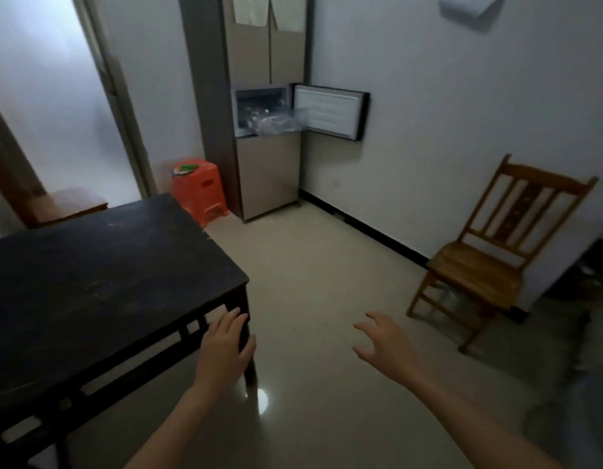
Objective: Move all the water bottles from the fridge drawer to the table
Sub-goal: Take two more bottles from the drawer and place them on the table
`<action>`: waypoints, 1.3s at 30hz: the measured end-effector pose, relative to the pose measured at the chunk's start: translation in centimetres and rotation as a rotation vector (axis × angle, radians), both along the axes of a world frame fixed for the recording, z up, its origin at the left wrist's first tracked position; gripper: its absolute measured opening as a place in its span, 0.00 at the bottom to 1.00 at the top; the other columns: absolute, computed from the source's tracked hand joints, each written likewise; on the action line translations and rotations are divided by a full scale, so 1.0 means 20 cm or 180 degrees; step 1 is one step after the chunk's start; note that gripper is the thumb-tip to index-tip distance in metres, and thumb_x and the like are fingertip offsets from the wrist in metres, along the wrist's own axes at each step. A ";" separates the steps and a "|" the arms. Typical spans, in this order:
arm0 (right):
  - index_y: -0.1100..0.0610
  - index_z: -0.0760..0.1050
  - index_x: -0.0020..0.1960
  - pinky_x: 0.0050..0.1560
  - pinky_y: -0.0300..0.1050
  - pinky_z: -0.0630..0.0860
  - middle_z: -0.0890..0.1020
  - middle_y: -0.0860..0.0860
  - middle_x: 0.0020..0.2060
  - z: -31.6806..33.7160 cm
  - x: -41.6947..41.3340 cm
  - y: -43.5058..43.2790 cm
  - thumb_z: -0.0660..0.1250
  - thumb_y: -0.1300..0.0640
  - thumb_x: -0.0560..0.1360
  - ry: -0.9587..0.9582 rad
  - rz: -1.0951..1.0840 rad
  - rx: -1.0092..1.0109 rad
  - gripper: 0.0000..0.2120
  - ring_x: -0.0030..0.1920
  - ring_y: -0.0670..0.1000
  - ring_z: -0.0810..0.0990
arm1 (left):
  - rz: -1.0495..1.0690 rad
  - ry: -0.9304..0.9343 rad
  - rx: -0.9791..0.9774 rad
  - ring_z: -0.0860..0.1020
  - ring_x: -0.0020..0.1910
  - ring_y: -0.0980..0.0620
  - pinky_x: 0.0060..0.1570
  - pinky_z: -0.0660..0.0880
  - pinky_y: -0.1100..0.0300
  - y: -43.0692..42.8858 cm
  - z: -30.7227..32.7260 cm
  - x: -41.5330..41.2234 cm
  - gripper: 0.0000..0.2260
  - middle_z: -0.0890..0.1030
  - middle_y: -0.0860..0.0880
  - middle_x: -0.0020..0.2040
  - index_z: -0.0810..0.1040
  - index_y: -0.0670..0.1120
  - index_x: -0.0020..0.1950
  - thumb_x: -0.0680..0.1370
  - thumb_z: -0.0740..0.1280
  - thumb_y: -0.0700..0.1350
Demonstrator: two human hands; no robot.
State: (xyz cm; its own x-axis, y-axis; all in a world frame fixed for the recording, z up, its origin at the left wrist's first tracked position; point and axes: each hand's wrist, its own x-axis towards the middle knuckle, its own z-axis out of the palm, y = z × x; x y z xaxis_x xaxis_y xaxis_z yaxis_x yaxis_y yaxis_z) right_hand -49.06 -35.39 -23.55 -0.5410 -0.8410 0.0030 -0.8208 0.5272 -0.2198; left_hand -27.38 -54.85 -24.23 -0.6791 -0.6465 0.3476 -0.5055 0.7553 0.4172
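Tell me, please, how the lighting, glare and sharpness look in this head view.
Head view: dim, brightest at the left doorway; a round glare spot on the floor beside the table leg; the fridge drawer contents are too soft to count; the right edge is smeared.

The water bottles (263, 119) are clear plastic, lying heaped and too blurred to count in the fridge drawer (292, 126). The drawer is a see-through bin pulled partway out of its open compartment, far ahead of both hands and well apart from them. The table (90, 282) is dark, worn wood, with its near corner just beside the left hand (225, 346) and left of the right hand (383, 343).
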 end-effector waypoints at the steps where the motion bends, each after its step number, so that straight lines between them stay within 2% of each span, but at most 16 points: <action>1: 0.50 0.64 0.70 0.69 0.42 0.57 0.62 0.52 0.72 0.01 -0.04 0.10 0.61 0.45 0.76 0.0035 -0.0087 0.0016 0.24 0.72 0.48 0.58 | -0.0132 -0.0082 -0.0048 0.79 0.52 0.37 0.49 0.76 0.42 0.07 0.01 -0.08 0.18 0.81 0.38 0.52 0.80 0.35 0.52 0.72 0.62 0.48; 4: 0.50 0.63 0.71 0.70 0.41 0.54 0.62 0.51 0.72 0.03 -0.18 0.47 0.61 0.45 0.76 0.0042 -0.0436 0.0079 0.25 0.73 0.48 0.58 | -0.0634 -0.0174 -0.0172 0.81 0.46 0.37 0.42 0.77 0.41 0.36 0.01 -0.35 0.22 0.83 0.38 0.47 0.81 0.36 0.47 0.70 0.57 0.50; 9: 0.51 0.64 0.71 0.71 0.41 0.52 0.64 0.52 0.71 0.06 -0.37 0.98 0.63 0.44 0.75 0.0175 -0.0954 0.0082 0.27 0.73 0.49 0.57 | -0.1216 -0.0057 -0.0243 0.81 0.48 0.37 0.43 0.78 0.43 0.75 0.07 -0.75 0.22 0.83 0.38 0.48 0.81 0.36 0.48 0.70 0.57 0.51; 13: 0.51 0.63 0.71 0.72 0.47 0.54 0.60 0.54 0.73 0.11 -0.51 1.24 0.63 0.45 0.75 0.0221 -0.1375 0.0083 0.28 0.74 0.51 0.54 | -0.1512 0.0109 -0.0264 0.80 0.51 0.37 0.46 0.77 0.42 0.95 0.13 -1.00 0.18 0.82 0.39 0.50 0.81 0.36 0.49 0.70 0.63 0.48; 15: 0.50 0.63 0.71 0.72 0.48 0.54 0.59 0.53 0.73 0.14 -0.59 1.31 0.63 0.45 0.75 0.0246 -0.1521 0.0035 0.27 0.74 0.52 0.53 | -0.1579 0.0164 -0.0257 0.79 0.52 0.36 0.48 0.76 0.42 0.99 0.17 -1.11 0.20 0.82 0.38 0.52 0.81 0.36 0.50 0.71 0.60 0.50; 19: 0.50 0.63 0.71 0.73 0.48 0.53 0.59 0.53 0.73 0.19 -0.77 1.39 0.61 0.44 0.76 0.0352 -0.1597 0.0008 0.26 0.75 0.52 0.53 | -0.1685 0.0253 -0.0469 0.79 0.52 0.37 0.46 0.77 0.43 1.00 0.22 -1.30 0.22 0.82 0.39 0.52 0.81 0.37 0.50 0.71 0.57 0.51; 25: 0.51 0.63 0.71 0.73 0.48 0.53 0.58 0.53 0.74 0.22 -1.12 1.43 0.60 0.42 0.76 0.0377 -0.1719 0.0177 0.26 0.75 0.52 0.52 | -0.1698 0.0343 -0.0540 0.79 0.52 0.36 0.44 0.76 0.42 0.92 0.21 -1.67 0.16 0.81 0.39 0.53 0.80 0.37 0.50 0.69 0.65 0.47; 29: 0.52 0.63 0.71 0.72 0.48 0.54 0.59 0.53 0.74 0.27 -1.39 1.39 0.61 0.43 0.76 0.0437 -0.1586 0.0369 0.26 0.74 0.52 0.53 | -0.1618 0.0489 -0.0419 0.77 0.55 0.35 0.48 0.75 0.40 0.90 0.20 -1.96 0.15 0.80 0.37 0.54 0.79 0.36 0.52 0.68 0.73 0.40; 32: 0.52 0.64 0.71 0.72 0.48 0.55 0.61 0.53 0.73 0.32 -1.59 1.35 0.61 0.43 0.76 0.0554 -0.1564 0.0227 0.26 0.74 0.52 0.55 | -0.1563 0.0582 -0.0335 0.77 0.56 0.35 0.49 0.74 0.40 0.89 0.24 -2.16 0.17 0.80 0.37 0.55 0.79 0.36 0.53 0.66 0.75 0.38; 39: 0.51 0.63 0.71 0.72 0.50 0.53 0.61 0.53 0.72 0.31 -1.98 1.35 0.61 0.43 0.76 0.0572 -0.1564 -0.0071 0.26 0.74 0.53 0.54 | -0.1536 0.0596 -0.0283 0.76 0.56 0.35 0.51 0.74 0.41 0.96 0.27 -2.58 0.16 0.80 0.37 0.55 0.79 0.36 0.53 0.67 0.75 0.38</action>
State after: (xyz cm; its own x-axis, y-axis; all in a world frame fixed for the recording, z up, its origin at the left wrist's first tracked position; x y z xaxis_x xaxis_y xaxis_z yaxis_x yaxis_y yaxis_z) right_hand -88.65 -8.39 -17.31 -0.8610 -0.4868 0.1471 -0.5036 0.8564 -0.1138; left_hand -79.07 -35.56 -18.81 -0.8133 -0.2381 0.5309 -0.0142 0.9203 0.3909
